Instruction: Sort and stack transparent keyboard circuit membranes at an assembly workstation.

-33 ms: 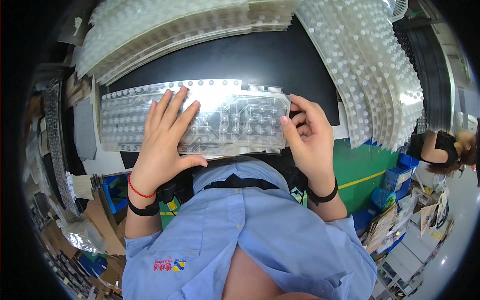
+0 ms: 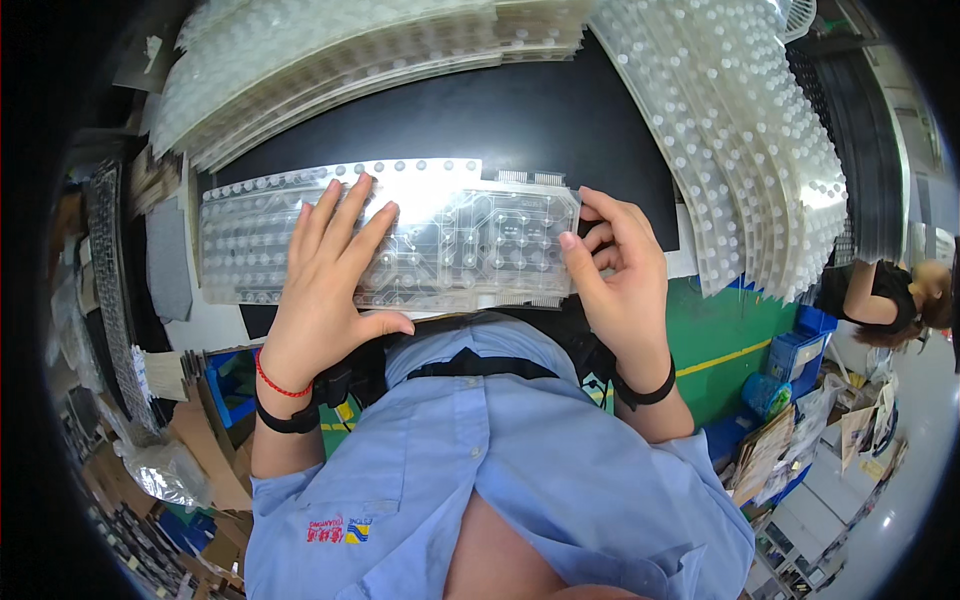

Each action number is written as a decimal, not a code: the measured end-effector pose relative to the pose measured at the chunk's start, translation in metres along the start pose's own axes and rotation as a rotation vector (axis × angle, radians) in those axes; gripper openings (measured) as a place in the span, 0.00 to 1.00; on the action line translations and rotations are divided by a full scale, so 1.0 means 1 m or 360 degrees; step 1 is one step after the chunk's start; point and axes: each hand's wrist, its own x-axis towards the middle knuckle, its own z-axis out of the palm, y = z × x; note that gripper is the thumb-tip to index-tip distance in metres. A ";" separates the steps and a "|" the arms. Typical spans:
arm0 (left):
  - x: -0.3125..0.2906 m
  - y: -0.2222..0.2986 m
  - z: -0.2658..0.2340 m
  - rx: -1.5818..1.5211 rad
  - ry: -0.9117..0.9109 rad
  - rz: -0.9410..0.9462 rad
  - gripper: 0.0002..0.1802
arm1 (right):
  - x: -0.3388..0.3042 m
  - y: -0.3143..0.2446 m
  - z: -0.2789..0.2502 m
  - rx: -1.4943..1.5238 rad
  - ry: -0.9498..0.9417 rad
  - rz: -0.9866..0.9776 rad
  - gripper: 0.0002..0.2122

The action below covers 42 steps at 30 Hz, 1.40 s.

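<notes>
A clear keyboard membrane sheet (image 2: 470, 235) with printed circuit lines and round pads lies across the near part of a black work surface (image 2: 430, 120). Under it and to the left, a keyboard dome sheet (image 2: 240, 240) with rows of translucent domes shows. My left hand (image 2: 335, 250) rests flat over the middle of the sheets, fingers spread, thumb out by the near edge. At the right end my right hand (image 2: 620, 265) grips the membrane's edge between thumb and fingers; the fingertips behind the edge are partly hidden.
Tall stacks of dome sheets stand along the far side (image 2: 350, 70) and at the right (image 2: 730, 150). A grey pad (image 2: 170, 262) sits at the left. Blue bins (image 2: 800, 350) and cardboard (image 2: 765, 450) are on the lower right, where a person (image 2: 880, 300) is nearby.
</notes>
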 end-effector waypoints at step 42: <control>0.032 -0.005 -0.014 -0.1253 -0.0004 -0.0264 0.11 | 0.061 -0.013 0.016 0.0323 -0.0101 0.0042 0.12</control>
